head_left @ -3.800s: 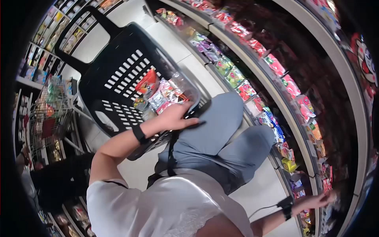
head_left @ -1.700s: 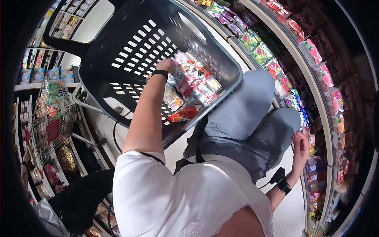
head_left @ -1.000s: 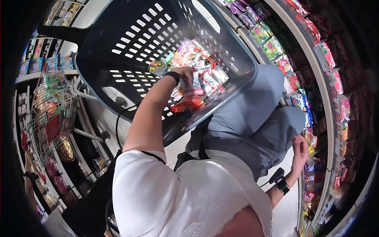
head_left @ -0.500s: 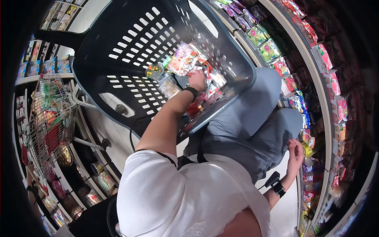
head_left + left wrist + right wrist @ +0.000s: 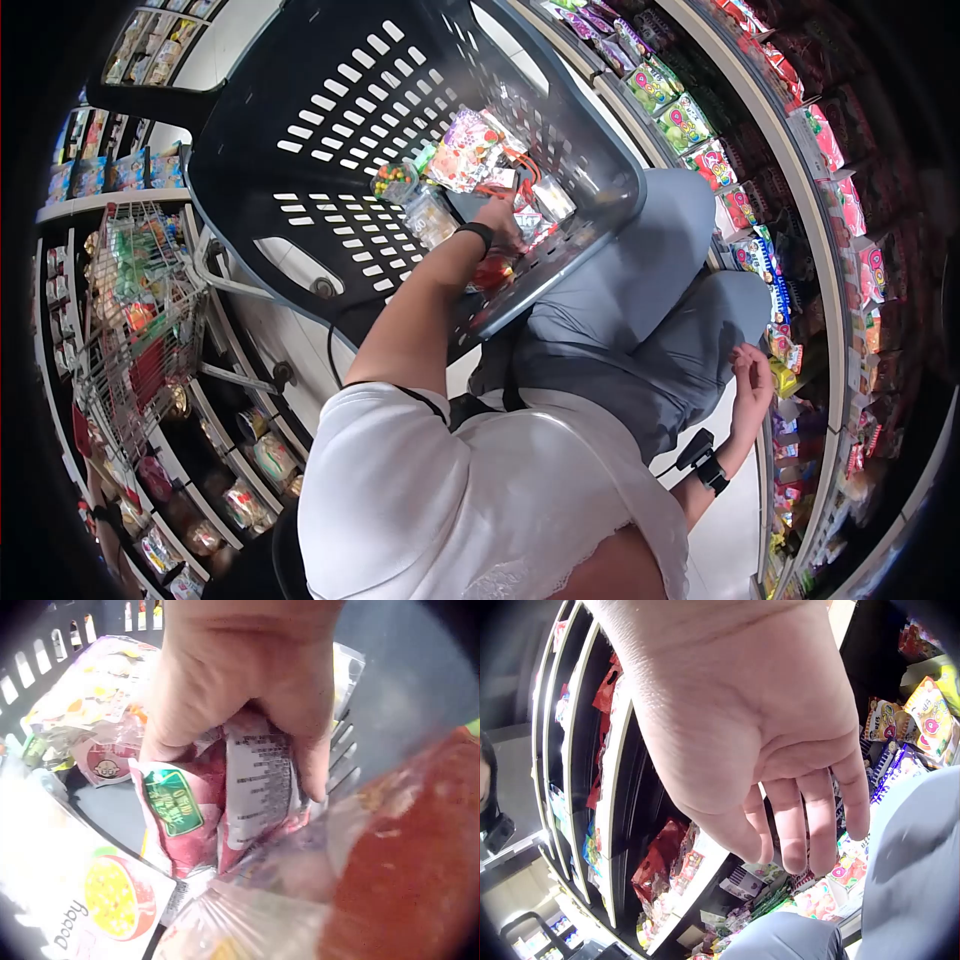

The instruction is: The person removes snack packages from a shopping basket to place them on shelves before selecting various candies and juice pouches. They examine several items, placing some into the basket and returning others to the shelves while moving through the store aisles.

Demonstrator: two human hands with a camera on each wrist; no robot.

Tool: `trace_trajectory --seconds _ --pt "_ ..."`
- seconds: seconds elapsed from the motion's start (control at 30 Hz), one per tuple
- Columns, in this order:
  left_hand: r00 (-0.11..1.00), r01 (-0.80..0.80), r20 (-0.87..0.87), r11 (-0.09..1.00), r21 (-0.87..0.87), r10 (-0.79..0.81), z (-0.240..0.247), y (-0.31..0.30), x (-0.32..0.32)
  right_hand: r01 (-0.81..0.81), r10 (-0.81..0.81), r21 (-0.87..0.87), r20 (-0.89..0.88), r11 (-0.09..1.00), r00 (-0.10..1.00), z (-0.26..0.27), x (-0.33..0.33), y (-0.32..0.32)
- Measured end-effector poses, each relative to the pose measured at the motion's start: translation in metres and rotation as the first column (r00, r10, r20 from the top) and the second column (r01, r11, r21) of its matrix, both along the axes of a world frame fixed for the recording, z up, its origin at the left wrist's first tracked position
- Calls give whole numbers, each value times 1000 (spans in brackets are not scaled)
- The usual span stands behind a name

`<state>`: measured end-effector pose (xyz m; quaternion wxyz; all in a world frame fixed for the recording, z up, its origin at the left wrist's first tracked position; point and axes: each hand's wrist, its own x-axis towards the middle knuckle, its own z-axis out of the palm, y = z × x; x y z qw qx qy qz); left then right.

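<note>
Inside the basket (image 5: 250, 150), its slotted wall bare toward 10 o'clock, the left hand (image 5: 247, 667) reaches near the rim at 4 o'clock, its grip clamped on the pink packets (image 5: 191, 847); the right hand (image 5: 750, 735), fingers loosely extended, hangs beside the shelves (image 5: 835, 330) at the head view's 4 o'clock. A blurred red pack (image 5: 412, 862) cuts across the left-wrist view at 4 o'clock. The crinkled packets show a green label and small print, their tops hidden under the palm.

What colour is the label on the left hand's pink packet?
The label is green with pale lettering, clearest in the left wrist view.
</note>
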<state>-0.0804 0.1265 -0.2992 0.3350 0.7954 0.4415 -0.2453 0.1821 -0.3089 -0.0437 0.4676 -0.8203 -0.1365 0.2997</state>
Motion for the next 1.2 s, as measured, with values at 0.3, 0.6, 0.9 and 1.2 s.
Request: trace_trajectory --seconds 0.3,0.6,0.9,1.2 --pt "988 98 121 995 31 -101 -18 6 -3 50 -50 20 -13 999 999 -1 6 1" --pt "957 -9 239 843 -538 162 110 122 12 30 -22 154 -54 988 998 19 45 43" --pt "615 62 678 832 -551 403 393 142 48 -295 334 451 -7 843 943 69 62 150" --pt "461 255 837 859 -445 296 431 -70 239 199 323 899 -336 390 885 78 30 200"
